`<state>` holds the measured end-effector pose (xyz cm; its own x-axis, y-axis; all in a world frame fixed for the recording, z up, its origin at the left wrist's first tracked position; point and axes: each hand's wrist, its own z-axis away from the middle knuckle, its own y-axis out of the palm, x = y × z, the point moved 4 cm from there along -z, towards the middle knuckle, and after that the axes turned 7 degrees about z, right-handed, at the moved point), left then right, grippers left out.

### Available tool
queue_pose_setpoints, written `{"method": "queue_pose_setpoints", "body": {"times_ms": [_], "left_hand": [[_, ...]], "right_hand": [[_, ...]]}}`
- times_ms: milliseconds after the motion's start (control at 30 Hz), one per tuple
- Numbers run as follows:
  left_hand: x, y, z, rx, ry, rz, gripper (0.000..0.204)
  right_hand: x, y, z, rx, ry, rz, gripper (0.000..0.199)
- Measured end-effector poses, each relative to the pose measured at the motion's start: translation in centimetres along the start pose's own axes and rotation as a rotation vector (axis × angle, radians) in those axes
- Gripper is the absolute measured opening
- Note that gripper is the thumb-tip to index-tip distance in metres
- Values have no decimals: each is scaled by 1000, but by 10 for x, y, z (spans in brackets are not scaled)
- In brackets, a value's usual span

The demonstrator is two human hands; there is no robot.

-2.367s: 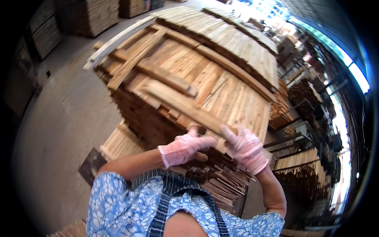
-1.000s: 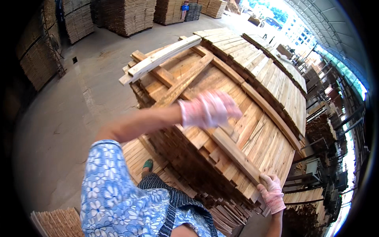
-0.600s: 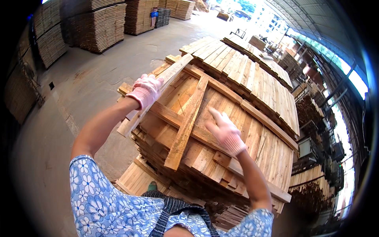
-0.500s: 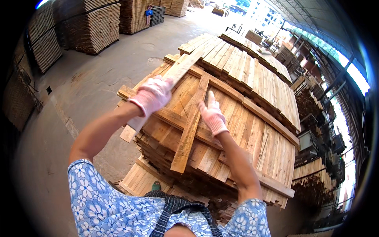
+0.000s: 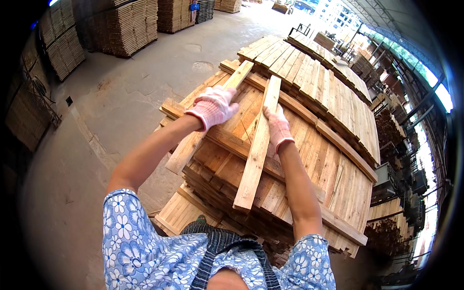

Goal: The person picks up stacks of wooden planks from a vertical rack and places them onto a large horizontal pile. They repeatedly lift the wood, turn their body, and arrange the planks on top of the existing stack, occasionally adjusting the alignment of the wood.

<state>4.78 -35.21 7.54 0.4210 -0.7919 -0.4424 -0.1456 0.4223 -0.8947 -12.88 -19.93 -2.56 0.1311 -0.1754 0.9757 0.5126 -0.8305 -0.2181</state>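
Both my hands wear pink knitted gloves over a stack of wooden boards. My left hand (image 5: 212,107) is curled over a narrow pale board (image 5: 184,153) that slants across the left part of the stack. Its thumb points right. To the right, my right hand (image 5: 279,126) grips the right edge of another pale board (image 5: 256,162), with the thumb near its upper face and some fingers hidden. Both narrow boards lie across darker crosswise battens (image 5: 237,145). Beneath the battens is a layer of side-by-side planks (image 5: 309,159).
Further plank stacks (image 5: 309,79) stand just beyond. Tall timber stacks (image 5: 128,29) line the far left across the concrete floor (image 5: 121,101). A lower plank pile (image 5: 179,210) is near my feet. Machinery and lumber crowd the right side.
My left hand no longer holds a raised board; it is on the left board lying there. A pale board now shows where a brown one lay, and my right hand has closed on it.
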Motion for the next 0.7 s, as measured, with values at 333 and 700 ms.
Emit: {"method": "queue_pose_setpoints", "body": {"times_ms": [333, 700], "left_hand": [[51, 31, -55, 57, -39, 67, 70], [111, -3, -101, 65, -32, -9, 76]], "right_hand": [[2, 23, -31, -279, 85, 679, 83], [45, 39, -10, -125, 81, 851, 82]]}}
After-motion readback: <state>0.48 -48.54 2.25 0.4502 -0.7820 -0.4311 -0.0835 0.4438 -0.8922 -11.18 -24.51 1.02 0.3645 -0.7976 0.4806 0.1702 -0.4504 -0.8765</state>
